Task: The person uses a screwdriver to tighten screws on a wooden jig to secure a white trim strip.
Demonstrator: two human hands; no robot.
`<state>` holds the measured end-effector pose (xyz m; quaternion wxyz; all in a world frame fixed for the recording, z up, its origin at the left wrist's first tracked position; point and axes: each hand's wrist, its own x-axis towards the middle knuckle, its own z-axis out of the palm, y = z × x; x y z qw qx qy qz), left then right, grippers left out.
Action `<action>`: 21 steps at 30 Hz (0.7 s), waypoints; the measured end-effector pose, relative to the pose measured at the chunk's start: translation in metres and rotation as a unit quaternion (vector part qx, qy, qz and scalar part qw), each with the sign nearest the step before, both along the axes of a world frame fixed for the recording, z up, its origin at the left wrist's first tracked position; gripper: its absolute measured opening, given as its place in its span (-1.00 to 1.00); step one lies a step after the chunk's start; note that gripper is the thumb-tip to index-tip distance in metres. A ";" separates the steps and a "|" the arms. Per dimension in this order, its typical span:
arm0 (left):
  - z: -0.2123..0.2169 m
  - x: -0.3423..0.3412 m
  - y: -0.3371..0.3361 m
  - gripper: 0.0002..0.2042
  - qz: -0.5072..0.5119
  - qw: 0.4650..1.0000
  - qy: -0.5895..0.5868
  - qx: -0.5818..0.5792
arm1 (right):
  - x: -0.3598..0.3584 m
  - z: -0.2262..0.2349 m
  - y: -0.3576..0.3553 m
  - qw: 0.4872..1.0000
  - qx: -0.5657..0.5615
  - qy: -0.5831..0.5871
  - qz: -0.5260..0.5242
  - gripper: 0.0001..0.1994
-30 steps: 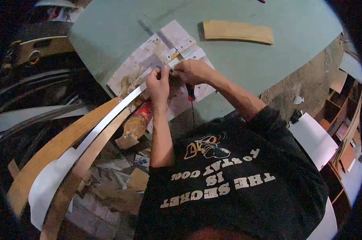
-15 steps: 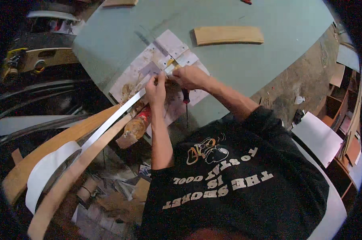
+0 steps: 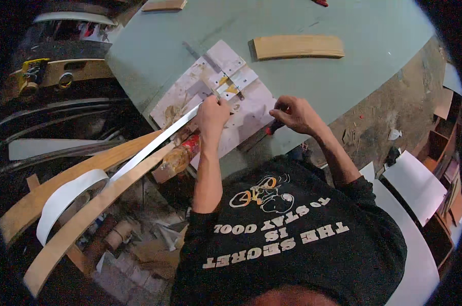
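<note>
My left hand (image 3: 213, 118) is closed on the end of a long white edging strip (image 3: 164, 133), at a pale board with small fittings (image 3: 254, 107). From there the strip runs down left into a loose coil (image 3: 70, 194). My right hand (image 3: 297, 116) is off the board's right edge, fingers curled around a screwdriver (image 3: 276, 125) with a dark and red handle. Metal plates and a yellow piece (image 3: 222, 81) sit on the board just beyond my left hand. My left fingertips hide the strip's end.
A curved wooden block (image 3: 298, 47) lies on the green-grey table (image 3: 343, 76). Below left, long curved wooden strips (image 3: 101, 209) stick out beside a plastic bottle (image 3: 177, 158) with a red label. Yellow tool (image 3: 33, 74) at far left; shelving (image 3: 435, 148) at right.
My right hand has moved right, away from my left hand and the fittings, carrying the screwdriver. My left hand stays at the strip, its back now turned more upward.
</note>
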<state>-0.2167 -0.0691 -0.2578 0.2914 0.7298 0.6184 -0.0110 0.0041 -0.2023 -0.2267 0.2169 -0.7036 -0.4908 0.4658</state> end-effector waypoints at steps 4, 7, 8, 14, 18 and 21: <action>-0.002 0.002 -0.003 -0.69 0.000 1.000 0.010 0.028 | -0.002 -0.017 -0.009 1.000 0.016 0.025 0.002 -0.69; -0.007 0.003 -0.004 -0.71 0.001 1.000 0.004 0.031 | -0.012 -0.025 -0.006 0.999 0.037 0.014 0.032 -0.71; -0.007 0.002 -0.003 -0.71 0.004 1.000 -0.010 0.020 | -0.014 -0.027 -0.007 0.999 0.027 0.023 0.033 -0.71; -0.008 -0.008 -0.006 -0.67 0.032 0.997 -0.065 0.002 | -0.018 -0.056 -0.019 0.998 0.065 -0.003 0.020 -0.73; -0.010 -0.016 -0.030 -0.61 0.046 0.989 -0.137 -0.008 | -0.015 -0.059 -0.013 0.994 0.096 -0.043 -0.043 -0.70; -0.039 -0.038 -0.082 -0.57 0.122 0.945 -0.300 -0.035 | -0.031 -0.057 0.013 0.967 0.212 -0.132 -0.046 -0.69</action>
